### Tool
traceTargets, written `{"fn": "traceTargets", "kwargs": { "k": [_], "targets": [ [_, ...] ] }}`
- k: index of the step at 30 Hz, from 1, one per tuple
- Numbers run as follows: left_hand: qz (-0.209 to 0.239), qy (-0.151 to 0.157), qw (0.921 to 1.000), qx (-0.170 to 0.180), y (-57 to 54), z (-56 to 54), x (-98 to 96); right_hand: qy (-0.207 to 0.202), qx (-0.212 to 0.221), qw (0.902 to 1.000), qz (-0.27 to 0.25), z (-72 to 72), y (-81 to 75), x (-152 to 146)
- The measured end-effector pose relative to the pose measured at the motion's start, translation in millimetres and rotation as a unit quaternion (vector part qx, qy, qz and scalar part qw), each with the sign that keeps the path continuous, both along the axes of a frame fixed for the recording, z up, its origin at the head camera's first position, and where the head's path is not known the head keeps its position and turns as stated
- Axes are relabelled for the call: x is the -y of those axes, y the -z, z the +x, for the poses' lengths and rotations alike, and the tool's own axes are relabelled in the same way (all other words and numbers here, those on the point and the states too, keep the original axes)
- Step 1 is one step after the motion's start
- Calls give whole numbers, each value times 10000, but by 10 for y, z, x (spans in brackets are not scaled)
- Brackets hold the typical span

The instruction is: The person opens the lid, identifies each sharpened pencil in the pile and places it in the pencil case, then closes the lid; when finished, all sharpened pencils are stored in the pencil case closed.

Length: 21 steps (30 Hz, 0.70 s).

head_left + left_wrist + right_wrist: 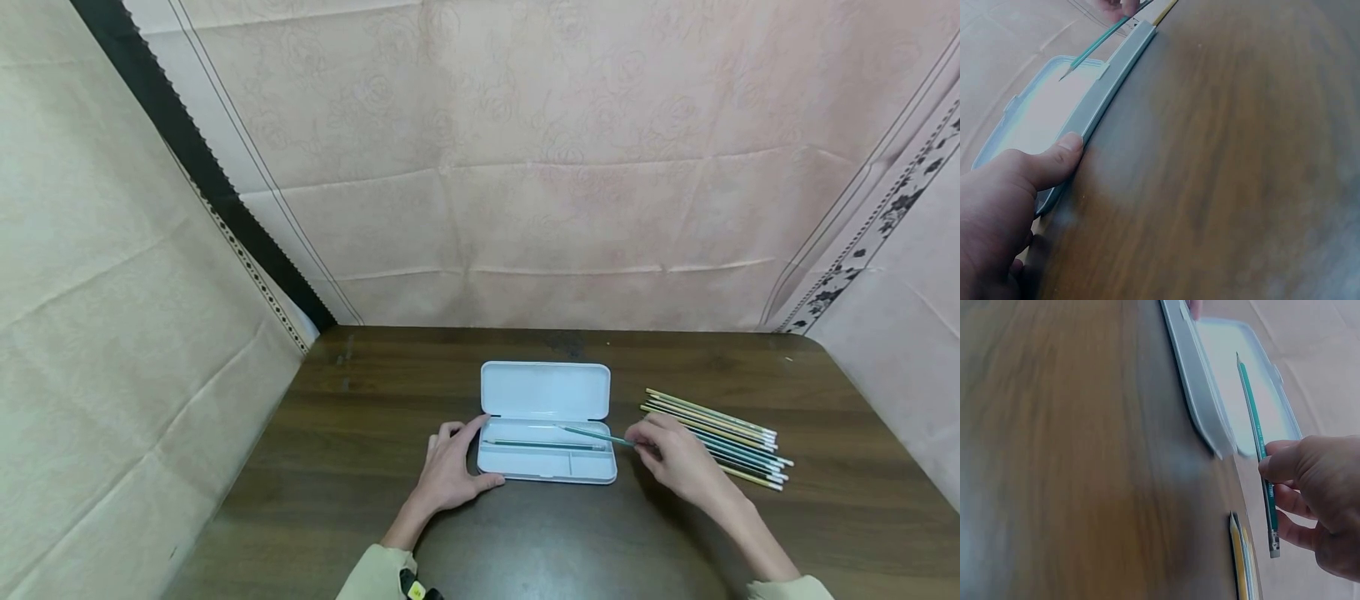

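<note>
A light blue pencil case point(545, 390) lies with its lid swung back on the brown table. One green pencil point(543, 445) lies lengthwise in its tray. My left hand point(448, 475) grips the case's left end, thumb point(1063, 156) at the front edge and forefinger near the hinge. With thumb and fingertips, my right hand point(678, 462) pinches a second green pencil point(1254, 419) toward its eraser end. In the right wrist view its sharpened point leads away from the hand. The held pencil's tip overlaps the tray's right half in the head view.
A bundle of green, yellow and pale pencils point(738, 437) lies to the right, partly behind my right hand. The wooden table point(360, 417) ends at a pale cloth backdrop point(562, 208), with more cloth along both sides.
</note>
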<state>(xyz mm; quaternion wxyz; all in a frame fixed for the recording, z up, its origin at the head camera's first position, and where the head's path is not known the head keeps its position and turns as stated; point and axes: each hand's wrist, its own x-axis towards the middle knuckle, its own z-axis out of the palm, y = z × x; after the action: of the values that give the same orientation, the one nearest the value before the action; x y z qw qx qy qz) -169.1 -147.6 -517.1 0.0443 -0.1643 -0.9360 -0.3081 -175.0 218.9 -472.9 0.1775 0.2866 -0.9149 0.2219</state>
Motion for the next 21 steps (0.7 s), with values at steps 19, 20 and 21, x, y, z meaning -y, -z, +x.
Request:
{"fn": "traceTargets", "kwargs": {
  "k": [19,20,21],
  "targets": [
    [18,-14,10000,30,15,-6,4,-602,511,9963,344,-220,2,701],
    [17,-14,10000,27,15,-9,3,-649,490,9961,344,-228,4,727],
    [14,-12,10000,26,14,-12,2,-681,487,9959,353,-236,6,751]
  ]
}}
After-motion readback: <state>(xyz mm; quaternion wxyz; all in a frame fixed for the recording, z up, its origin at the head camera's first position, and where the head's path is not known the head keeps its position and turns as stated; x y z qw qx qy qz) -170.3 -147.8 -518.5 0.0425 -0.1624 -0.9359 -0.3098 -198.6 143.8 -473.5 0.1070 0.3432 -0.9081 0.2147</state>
